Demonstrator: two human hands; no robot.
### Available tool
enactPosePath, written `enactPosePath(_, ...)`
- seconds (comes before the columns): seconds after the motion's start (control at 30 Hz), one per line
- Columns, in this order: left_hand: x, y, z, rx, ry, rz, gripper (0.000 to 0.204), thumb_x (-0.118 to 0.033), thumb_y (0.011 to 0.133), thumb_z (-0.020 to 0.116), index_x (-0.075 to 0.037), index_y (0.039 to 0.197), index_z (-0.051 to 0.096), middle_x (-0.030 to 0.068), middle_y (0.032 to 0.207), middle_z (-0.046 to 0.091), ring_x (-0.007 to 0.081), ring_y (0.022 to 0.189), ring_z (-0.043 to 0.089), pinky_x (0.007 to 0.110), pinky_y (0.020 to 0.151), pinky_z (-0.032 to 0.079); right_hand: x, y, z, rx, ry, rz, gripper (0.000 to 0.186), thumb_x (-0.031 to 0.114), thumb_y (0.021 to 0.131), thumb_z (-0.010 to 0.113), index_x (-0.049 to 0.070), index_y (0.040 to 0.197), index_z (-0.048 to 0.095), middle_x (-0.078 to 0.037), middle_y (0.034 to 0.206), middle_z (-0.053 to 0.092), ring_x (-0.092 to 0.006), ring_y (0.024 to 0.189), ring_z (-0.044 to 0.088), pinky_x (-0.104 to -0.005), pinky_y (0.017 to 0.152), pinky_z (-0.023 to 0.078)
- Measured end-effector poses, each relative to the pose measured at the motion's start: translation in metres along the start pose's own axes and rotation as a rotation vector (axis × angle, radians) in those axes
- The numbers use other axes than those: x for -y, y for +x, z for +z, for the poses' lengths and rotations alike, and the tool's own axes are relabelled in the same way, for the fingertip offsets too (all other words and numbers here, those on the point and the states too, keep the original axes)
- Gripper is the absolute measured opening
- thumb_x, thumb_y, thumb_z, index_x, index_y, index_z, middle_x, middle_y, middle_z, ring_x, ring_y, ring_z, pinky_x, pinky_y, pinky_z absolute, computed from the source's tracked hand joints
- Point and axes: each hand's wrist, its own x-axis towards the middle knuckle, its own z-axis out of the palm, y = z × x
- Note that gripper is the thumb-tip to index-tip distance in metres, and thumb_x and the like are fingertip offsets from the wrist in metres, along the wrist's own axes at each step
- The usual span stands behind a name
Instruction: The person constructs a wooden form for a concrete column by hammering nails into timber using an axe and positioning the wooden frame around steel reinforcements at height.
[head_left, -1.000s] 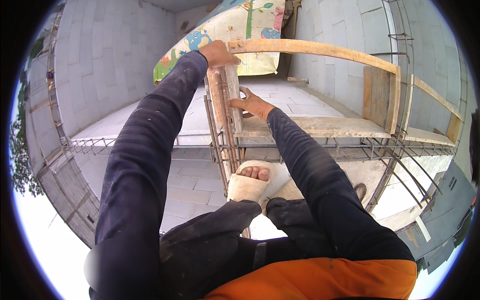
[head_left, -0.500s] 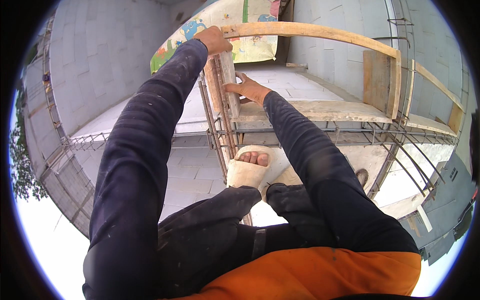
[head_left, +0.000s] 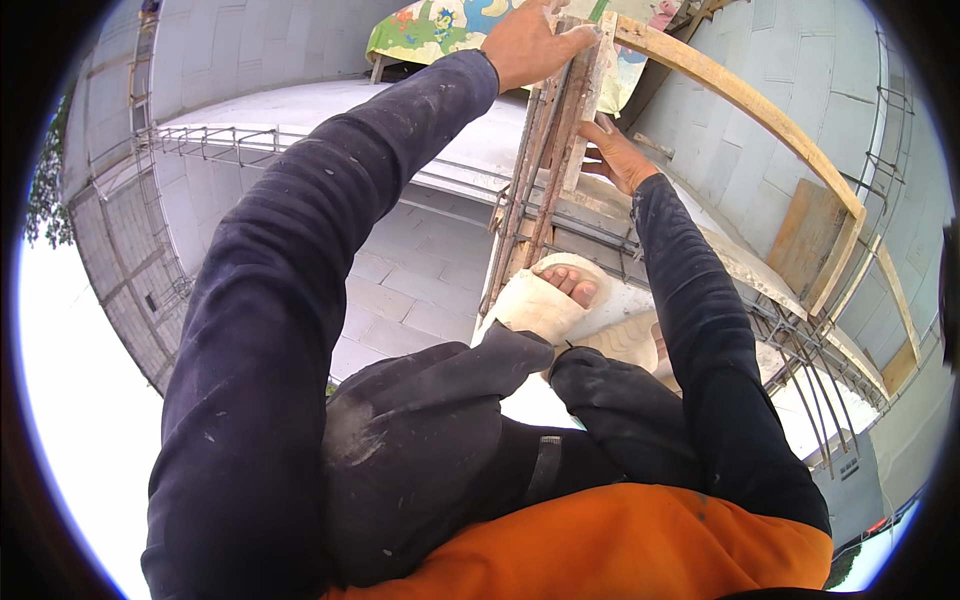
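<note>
My left fingers grasp the top of the upright wooden board [head_left: 593,90], beside the rusty rebar [head_left: 547,205]. My right hand [head_left: 624,162] touches its right edge lower; whether these fingers close around it, I cannot tell. If my left hand [head_left: 530,48] slips, the board could tilt and drag the long batten [head_left: 748,94].
</note>
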Motion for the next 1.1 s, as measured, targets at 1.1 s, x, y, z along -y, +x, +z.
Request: enactPosePath(1.1,-0.058,0.102,0.055,0.574,0.553,0.053,0.057,-0.04,0.091,0.069,-0.001,0.131,0.067,0.0259,0.119,0.072,0.0397,0.113,0.07,0.047,0.1,0.054,-0.007,-0.005,-0.016,-0.096,0.038,-0.004,0.124,0.051,0.078,0.085,0.001,0.166,0.014,-0.026,0.151,0.05,-0.0344,0.14,0.051,-0.0436,0.118,0.041)
